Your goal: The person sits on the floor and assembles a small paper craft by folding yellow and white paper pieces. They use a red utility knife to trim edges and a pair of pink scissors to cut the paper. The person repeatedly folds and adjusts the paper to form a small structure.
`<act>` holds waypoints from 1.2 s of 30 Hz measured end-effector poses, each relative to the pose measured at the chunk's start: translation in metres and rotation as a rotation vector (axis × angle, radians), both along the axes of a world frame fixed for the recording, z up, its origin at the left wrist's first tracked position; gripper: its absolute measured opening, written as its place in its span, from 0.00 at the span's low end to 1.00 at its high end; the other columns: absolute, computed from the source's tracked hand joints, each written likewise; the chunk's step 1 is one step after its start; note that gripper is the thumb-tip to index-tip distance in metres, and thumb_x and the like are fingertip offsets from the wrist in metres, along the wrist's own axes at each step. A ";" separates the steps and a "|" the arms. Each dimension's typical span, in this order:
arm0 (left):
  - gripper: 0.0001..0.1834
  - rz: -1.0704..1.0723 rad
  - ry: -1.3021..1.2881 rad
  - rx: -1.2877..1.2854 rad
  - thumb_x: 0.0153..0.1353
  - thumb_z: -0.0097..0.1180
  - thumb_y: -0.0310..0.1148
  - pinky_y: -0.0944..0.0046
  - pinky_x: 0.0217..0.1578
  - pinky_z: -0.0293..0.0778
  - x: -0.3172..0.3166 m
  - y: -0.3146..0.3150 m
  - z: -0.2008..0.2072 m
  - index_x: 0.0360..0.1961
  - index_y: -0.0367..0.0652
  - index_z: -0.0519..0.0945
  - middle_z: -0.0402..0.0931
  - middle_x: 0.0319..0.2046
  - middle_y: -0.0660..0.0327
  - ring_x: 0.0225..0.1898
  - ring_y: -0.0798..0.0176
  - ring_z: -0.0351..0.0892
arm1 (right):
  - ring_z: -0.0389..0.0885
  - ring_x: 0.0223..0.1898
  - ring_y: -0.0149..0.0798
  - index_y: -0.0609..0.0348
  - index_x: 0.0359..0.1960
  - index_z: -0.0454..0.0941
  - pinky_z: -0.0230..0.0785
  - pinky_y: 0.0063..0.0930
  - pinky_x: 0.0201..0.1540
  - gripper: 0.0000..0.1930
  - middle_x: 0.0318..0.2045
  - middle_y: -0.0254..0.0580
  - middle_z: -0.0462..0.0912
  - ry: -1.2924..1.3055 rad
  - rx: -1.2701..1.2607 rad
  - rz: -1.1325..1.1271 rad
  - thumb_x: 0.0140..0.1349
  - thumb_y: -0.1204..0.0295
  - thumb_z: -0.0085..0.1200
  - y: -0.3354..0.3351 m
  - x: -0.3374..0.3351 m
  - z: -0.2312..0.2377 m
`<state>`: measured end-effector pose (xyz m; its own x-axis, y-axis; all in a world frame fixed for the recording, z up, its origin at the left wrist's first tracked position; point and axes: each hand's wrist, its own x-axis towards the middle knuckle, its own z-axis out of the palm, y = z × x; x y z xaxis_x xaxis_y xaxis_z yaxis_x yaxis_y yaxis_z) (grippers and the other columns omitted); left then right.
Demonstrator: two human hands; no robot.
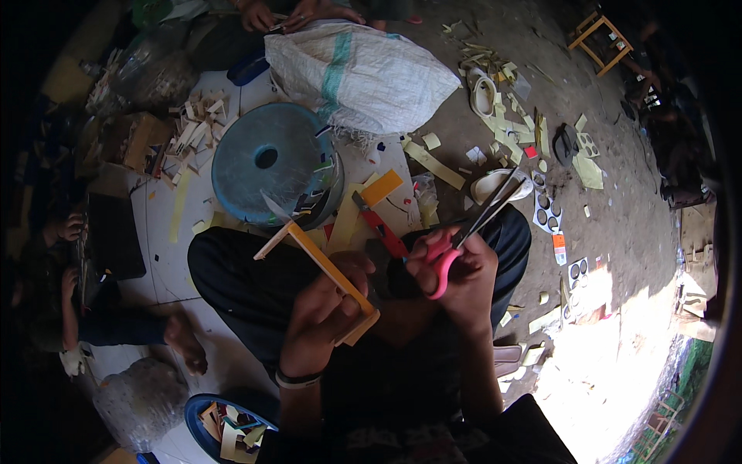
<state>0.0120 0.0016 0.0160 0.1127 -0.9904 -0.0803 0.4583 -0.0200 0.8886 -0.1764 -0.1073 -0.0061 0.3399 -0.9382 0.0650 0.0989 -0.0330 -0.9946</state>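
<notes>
Scissors with pink handles [442, 276] in right hand [473, 280], head view. Fingers wrapped round the handle loops, blades pointing up and away, slightly parted. Left hand [315, 313] closed round a yellow wooden strip [326, 261] with short crosspieces at both ends; far end tilts up-left. Pale pointed blade-like piece [275, 206] shows just past that end; can't tell whether it's joined. Dark band [297, 380] on left wrist. Both hands over lap, between bent knees; strip and scissors well apart.

Ahead: blue round plastic piece [239, 166] with centre hole, offcuts along its near right edge. Red-handled tool [384, 232] between it and right hand, blade hard to make out. Orange-yellow strip [382, 187] just beyond. White woven sack [386, 73] with green stripe farther off, another person's hands [305, 14] behind it. Left: second person's hands [71, 226] at dark panel [114, 236]. Lower left: blue tub [193, 407] holding offcuts. Right: white shoe [501, 187], paper scraps [589, 172] on earth floor [630, 166].
</notes>
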 end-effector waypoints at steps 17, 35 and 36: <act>0.08 0.360 -0.425 -0.084 0.69 0.60 0.20 0.60 0.58 0.74 -0.020 -0.003 -0.011 0.48 0.35 0.79 0.78 0.47 0.55 0.52 0.61 0.80 | 0.74 0.63 0.61 0.54 0.62 0.77 0.70 0.49 0.65 0.35 0.64 0.55 0.73 1.027 -0.402 0.121 0.47 0.74 0.70 -0.051 0.009 -0.122; 0.14 0.458 -0.344 0.074 0.72 0.62 0.29 0.63 0.50 0.77 -0.006 0.012 -0.022 0.54 0.35 0.78 0.80 0.48 0.56 0.50 0.63 0.81 | 0.77 0.64 0.60 0.59 0.69 0.71 0.71 0.47 0.65 0.38 0.61 0.62 0.78 1.107 -0.374 0.547 0.58 0.59 0.70 -0.085 -0.022 -0.108; 0.14 0.467 -0.328 0.071 0.72 0.62 0.29 0.64 0.49 0.77 -0.005 0.012 -0.022 0.54 0.35 0.78 0.80 0.47 0.56 0.49 0.64 0.81 | 0.77 0.64 0.61 0.60 0.69 0.71 0.71 0.48 0.65 0.38 0.61 0.62 0.78 1.274 -0.585 0.438 0.60 0.58 0.69 -0.077 -0.020 -0.108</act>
